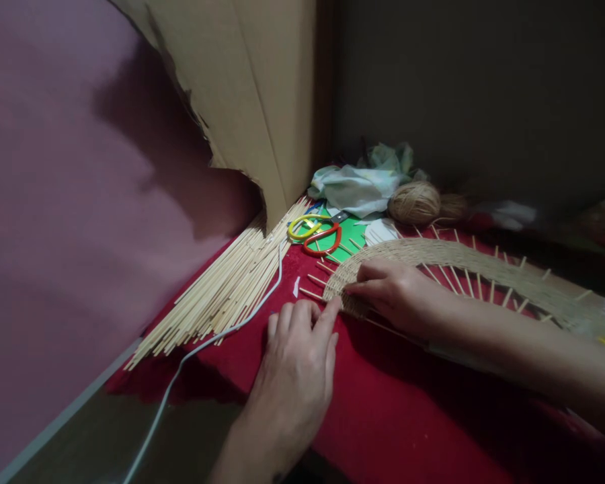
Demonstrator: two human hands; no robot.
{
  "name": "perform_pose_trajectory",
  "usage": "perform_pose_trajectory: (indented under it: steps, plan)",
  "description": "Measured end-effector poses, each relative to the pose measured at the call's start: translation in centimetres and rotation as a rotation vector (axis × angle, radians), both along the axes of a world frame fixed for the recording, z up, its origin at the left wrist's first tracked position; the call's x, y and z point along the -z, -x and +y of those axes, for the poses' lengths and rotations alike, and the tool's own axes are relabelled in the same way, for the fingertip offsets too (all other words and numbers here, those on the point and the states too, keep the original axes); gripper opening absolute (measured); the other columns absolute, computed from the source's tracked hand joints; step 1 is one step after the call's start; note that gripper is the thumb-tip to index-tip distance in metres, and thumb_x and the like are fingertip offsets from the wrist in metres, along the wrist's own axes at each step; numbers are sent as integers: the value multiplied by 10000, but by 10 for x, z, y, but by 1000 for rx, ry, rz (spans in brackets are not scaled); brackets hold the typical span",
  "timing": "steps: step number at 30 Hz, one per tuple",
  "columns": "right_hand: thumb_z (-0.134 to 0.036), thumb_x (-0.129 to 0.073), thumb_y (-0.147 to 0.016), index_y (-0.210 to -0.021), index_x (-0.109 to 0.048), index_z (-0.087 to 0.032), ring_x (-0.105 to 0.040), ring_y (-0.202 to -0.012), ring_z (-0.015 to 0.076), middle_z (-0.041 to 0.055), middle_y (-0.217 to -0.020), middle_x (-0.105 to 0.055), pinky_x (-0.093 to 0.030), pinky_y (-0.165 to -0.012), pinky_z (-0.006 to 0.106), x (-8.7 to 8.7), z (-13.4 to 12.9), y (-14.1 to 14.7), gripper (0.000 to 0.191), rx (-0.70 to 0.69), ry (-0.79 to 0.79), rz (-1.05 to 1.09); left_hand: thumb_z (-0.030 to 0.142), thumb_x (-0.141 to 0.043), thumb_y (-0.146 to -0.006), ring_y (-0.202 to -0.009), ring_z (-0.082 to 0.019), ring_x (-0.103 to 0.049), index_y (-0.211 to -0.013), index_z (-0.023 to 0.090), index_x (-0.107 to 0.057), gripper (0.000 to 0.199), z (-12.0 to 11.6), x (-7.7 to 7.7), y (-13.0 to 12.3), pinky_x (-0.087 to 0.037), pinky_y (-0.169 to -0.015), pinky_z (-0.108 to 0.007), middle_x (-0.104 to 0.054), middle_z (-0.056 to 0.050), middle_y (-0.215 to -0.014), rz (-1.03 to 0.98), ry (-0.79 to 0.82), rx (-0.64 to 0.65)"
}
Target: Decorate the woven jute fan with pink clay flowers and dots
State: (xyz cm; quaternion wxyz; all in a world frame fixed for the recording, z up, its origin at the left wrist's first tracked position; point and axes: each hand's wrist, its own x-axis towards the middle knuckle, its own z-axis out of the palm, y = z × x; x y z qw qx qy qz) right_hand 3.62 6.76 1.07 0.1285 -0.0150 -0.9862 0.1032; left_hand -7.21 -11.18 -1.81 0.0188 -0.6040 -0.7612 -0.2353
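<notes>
A curved woven band (408, 250) of tan cord, with thin sticks poking out along both edges, lies on a red cloth (373, 396). At the band's left end, my left hand (302, 356) rests palm down with fingers bent, its index fingertip touching the woven edge near a stick. My right hand (396, 296) reaches in from the right over the same end. Its thumb and fingers are pinched together at the weave; what lies between the fingertips is too small to make out.
Many loose sticks (216, 289) lie at the left, crossed by a white cable (257, 306). Scissors (323, 232) rest on green paper (350, 238). Behind are crumpled cloth (357, 188), a twine ball (414, 202) and a cardboard sheet (262, 87).
</notes>
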Motion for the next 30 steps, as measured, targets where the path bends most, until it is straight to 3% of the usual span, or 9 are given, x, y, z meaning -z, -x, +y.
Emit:
perform_pose_trajectory:
  steps: [8,20,25,30]
  plan:
    - [-105,-426,-895,-865,-682,-149,-501,-702,172,91,-809,-579,-372,-627,285,-6,-5,0,262,-24,-139,-140,166,-400,-920,-852,-232,-455,-1343,161,-446,426,0,0,-1,-372,-744,-402,-528,-88,-957,29,10,-16]
    - [-165,-369,-967,-909,-654,-115,-403,-659,159,70,-781,-533,-276,-582,300,-12,-11,0,295,-71,-256,-180,171,-403,-920,-833,-227,-461,-1315,178,-476,402,1,0,-1,-375,-729,-390,-533,-82,-927,35,1,-20]
    - [-177,-357,-965,-922,-654,-123,-414,-703,189,82,-808,-553,-275,-633,338,-13,-12,3,305,-128,-329,-160,162,-397,-924,-844,-229,-463,-1318,163,-474,401,1,0,0,-378,-736,-395,-540,-91,-949,51,-2,-11]
    - [-134,-395,-933,-921,-683,-129,-469,-717,190,91,-798,-583,-312,-671,346,-10,-9,0,289,-91,-268,-132,145,-411,-916,-858,-230,-465,-1327,162,-465,415,0,1,0,-384,-754,-400,-545,-92,-961,56,-2,-10]
